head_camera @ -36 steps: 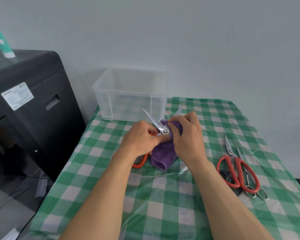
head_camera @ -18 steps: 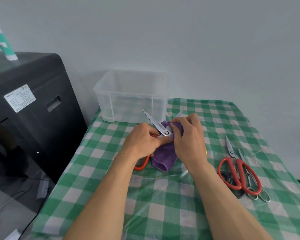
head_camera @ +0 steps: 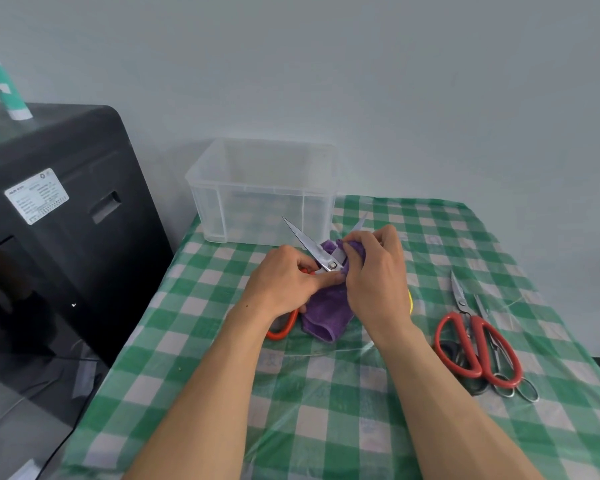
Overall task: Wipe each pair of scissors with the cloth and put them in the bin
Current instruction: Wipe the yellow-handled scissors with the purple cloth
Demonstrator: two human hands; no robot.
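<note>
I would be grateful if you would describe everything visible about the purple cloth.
The purple cloth looks like soft, fuzzy fabric, crumpled and folded. Its upper part wraps one blade of the open red-handled scissors, pinched there by the right hand; its lower end droops between both wrists toward the checked tablecloth. The left hand holds the scissors.

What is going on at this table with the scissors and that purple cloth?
A person is cleaning scissors one pair at a time. The left hand grips the open scissors by their orange-red handles, blades pointing away toward the clear plastic bin. The right hand pinches the purple cloth around one blade near the pivot. No scissors show inside the bin. A heap of scissors lies on the green checked tablecloth to the right.
</note>
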